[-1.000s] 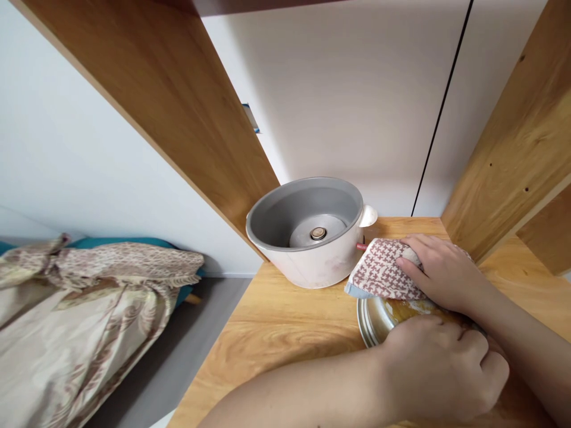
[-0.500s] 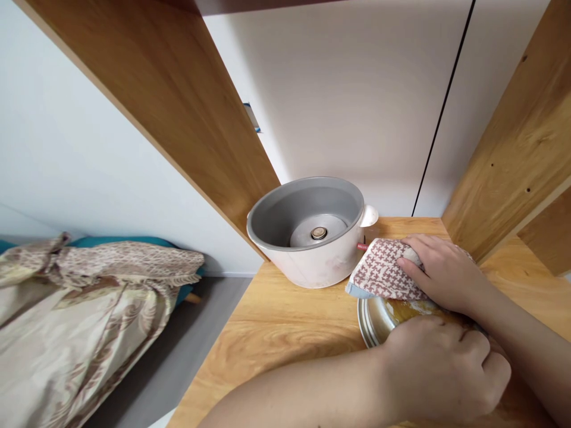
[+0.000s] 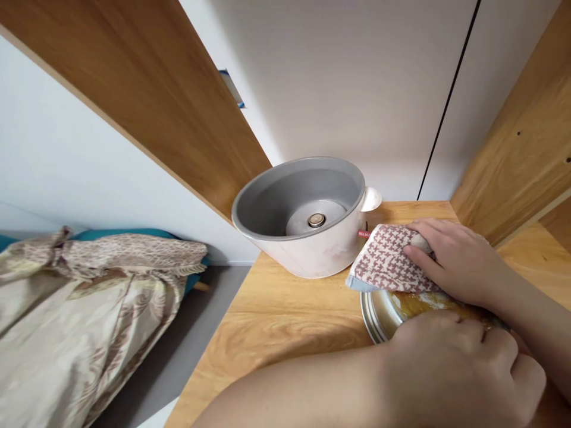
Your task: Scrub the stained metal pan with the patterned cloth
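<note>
In the head view, a white rice cooker body with a grey inside stands on the wooden surface, its round metal heating plate showing. To its right, a silver metal pot with a stepped rim lies on the wood, its outer side smeared yellow-brown. My left hand curls closed against the near side of the pot; its fingertips are hidden. My right hand grips a red-and-white patterned cloth, pressed on the pot's far side. A small greyish patch shows beside the right thumb.
Wooden posts rise at left and right, with a white panel behind. Off the wooden surface's left edge lies a grey floor. A patterned fabric cover drapes over something teal at the far left.
The camera view has shifted slightly, so the cooker appears a little higher. Both hands stay on the pot and cloth, and sit slightly further right in view.
</note>
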The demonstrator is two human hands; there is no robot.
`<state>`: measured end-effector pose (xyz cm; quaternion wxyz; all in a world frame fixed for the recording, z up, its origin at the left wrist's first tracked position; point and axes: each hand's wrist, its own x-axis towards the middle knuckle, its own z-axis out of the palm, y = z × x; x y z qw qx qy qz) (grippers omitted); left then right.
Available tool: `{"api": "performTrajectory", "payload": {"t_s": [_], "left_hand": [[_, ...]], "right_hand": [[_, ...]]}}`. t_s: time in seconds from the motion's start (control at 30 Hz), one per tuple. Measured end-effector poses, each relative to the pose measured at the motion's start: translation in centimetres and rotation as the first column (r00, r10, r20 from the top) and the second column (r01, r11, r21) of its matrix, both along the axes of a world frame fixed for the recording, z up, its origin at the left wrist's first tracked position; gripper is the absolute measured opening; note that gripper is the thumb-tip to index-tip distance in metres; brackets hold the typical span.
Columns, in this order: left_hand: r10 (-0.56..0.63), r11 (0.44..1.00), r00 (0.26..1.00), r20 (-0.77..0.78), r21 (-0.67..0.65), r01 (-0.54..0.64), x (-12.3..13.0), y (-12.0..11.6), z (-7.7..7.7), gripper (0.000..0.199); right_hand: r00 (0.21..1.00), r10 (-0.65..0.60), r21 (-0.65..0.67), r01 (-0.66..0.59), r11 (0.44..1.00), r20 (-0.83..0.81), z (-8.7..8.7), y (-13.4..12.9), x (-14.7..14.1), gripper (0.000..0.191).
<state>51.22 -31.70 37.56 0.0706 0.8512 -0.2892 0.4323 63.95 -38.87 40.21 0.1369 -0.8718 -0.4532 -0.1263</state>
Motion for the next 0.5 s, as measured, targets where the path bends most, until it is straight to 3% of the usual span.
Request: {"api": "performTrajectory", "payload": {"t_s": [0.5], "left_hand": [[0.014,1.0,1.0,0.005,-0.006,-0.014,0.06,-0.09,0.06,0.024]], "right_hand": [[1.0,-0.005,-0.007,0.005,1.0,0.003,0.01,-0.05,0.03,0.045]]}}
